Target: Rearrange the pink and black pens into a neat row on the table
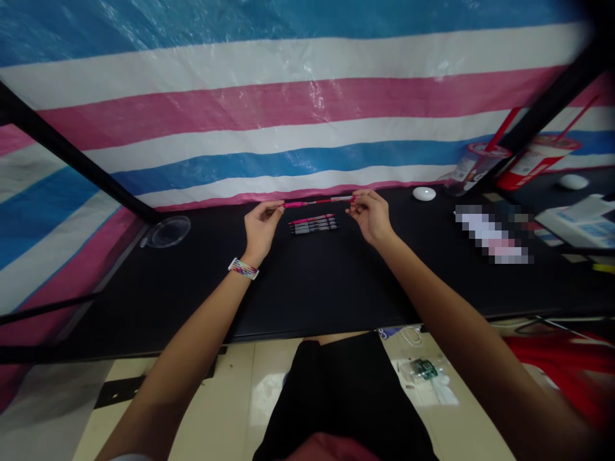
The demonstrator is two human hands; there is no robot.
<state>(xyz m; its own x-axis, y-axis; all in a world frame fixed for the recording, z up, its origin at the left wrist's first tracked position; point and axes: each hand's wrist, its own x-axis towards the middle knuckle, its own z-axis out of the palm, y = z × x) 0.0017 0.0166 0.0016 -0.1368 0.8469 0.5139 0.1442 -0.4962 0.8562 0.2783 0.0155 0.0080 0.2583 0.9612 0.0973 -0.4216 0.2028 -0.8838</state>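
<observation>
Above the black table my left hand [262,224] pinches a pink pen barrel [295,205] between thumb and fingertips. My right hand [369,214] has its fingertips closed on the right end of a slim red and white pen refill [331,200], which lines up with the barrel. The refill's thin tip is at the barrel's right end; whether it sits inside I cannot tell. Just below, between the hands, several pens [313,224] lie side by side, the top one pink and the others grey and black.
A clear round lid [168,232] lies at the left of the black table [317,288]. To the right are a white computer mouse [424,193], a cup with a red straw [475,168] and a red and white cup [538,160]. A striped sheet [288,102] hangs behind.
</observation>
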